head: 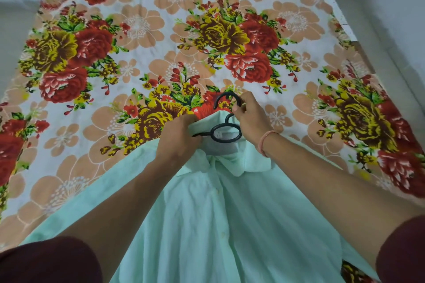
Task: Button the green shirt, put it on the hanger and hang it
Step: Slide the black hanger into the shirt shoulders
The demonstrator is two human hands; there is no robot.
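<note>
The pale green shirt [220, 220] lies front up on the flowered bed sheet, its front closed along the button line and its collar pointing away from me. A black plastic hanger [226, 133] sits in the neck opening, with its hook and ring showing above the collar and its arms hidden inside the shirt. My right hand [249, 114] grips the hanger's hook. My left hand [178, 135] pinches the left side of the collar together with the hanger's left arm.
The bed sheet [161, 37], printed with red and yellow roses, covers the whole bed and stretches far ahead. White walls or floor [391, 7] border it on the left and right. My dark red sleeves fill the lower corners.
</note>
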